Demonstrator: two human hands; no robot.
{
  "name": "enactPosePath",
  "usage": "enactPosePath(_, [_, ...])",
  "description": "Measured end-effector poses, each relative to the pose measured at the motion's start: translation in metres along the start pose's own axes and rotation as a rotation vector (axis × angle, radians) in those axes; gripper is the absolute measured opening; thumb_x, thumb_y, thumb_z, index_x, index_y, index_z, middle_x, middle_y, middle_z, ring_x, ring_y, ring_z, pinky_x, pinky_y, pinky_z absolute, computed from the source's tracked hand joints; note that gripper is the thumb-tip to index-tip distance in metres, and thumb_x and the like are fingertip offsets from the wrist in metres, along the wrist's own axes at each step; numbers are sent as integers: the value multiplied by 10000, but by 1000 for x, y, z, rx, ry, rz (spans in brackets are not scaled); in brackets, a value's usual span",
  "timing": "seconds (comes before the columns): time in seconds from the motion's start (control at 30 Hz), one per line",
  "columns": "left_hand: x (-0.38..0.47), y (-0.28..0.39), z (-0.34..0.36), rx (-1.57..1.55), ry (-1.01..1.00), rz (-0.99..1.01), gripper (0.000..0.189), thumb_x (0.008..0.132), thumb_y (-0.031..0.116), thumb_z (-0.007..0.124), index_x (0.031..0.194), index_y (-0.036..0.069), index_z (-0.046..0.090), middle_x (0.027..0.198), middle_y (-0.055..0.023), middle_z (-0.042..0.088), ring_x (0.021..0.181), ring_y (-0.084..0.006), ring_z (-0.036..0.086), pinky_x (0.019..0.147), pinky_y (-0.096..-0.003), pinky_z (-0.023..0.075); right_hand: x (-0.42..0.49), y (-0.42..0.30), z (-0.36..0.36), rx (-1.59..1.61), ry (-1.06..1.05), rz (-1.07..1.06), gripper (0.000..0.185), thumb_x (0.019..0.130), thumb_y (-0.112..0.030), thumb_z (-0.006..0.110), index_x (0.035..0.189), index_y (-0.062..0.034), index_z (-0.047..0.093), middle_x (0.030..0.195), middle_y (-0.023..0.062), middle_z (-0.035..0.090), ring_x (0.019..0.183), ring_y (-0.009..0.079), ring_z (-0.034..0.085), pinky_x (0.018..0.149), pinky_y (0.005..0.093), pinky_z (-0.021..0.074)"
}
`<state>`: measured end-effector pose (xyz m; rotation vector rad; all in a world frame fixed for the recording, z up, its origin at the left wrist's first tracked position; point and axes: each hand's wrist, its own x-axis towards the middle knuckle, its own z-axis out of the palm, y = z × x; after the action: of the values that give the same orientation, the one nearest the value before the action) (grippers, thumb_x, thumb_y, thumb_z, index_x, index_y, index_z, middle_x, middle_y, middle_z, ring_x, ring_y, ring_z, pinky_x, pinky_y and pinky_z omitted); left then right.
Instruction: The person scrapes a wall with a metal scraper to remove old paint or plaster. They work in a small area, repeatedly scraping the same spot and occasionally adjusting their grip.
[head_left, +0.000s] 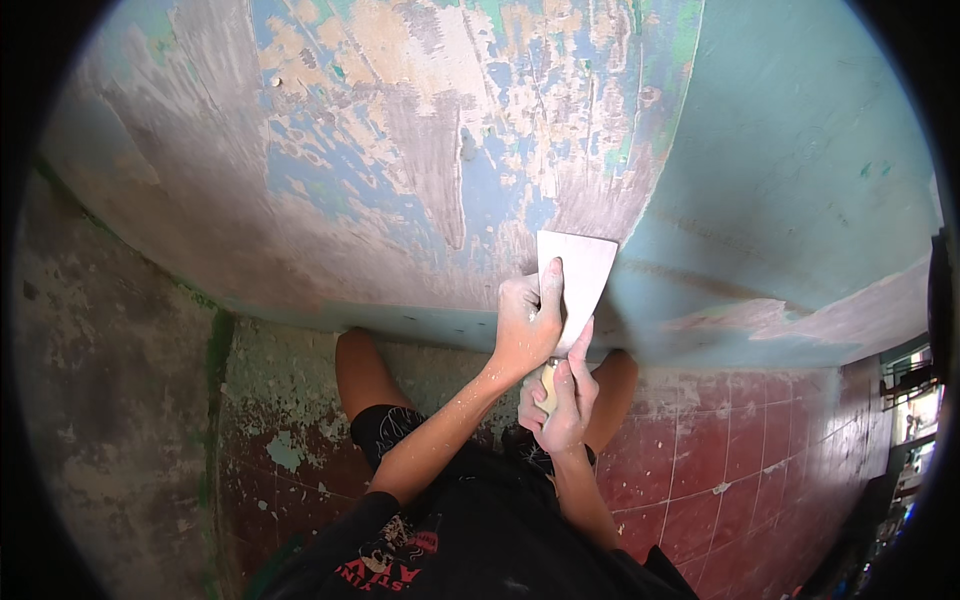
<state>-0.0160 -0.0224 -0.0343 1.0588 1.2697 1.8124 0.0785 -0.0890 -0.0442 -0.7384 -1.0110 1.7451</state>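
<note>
Both of my hands hold a broad putty knife (581, 277) against a painted wall. My right hand (566, 409) is wrapped around its pale yellow handle (549, 390), with a finger laid along the base of the blade. My left hand (529, 322) grips the blade's left side, its thumb pressed flat on the metal face. White dust coats the fingers of both hands. The blade's wide edge meets the wall (420, 172), where patches of blue, green and beige paint mix with bare grey plaster. Some left-hand fingers are hidden behind the blade.
Unscraped teal paint (795, 150) covers the wall to the right. A stained grey side wall (112, 390) meets it at the left corner. Paint flakes lie on the red tile floor (697, 465) beneath me. My knees are close to the wall's base.
</note>
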Motion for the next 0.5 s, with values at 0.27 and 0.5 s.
enactPosePath(0.27, [3, 11, -2, 47, 14, 48, 503, 964, 241, 466, 550, -45, 456, 443, -22, 358, 461, -67, 324, 415, -313, 252, 9, 13, -13, -60, -63, -73, 516, 1003, -179, 271, 1471, -175, 55, 641, 40, 415, 402, 77, 332, 328, 202, 281])
enactPosePath(0.5, [-9, -8, -5, 78, 52, 4, 514, 964, 247, 470, 533, -33, 448, 442, -14, 361, 467, -65, 325, 416, -312, 255, 2, 20, -12, -25, 5, -15, 523, 1004, -186, 277, 1474, -181, 47, 642, 41, 418, 401, 79, 332, 330, 204, 280])
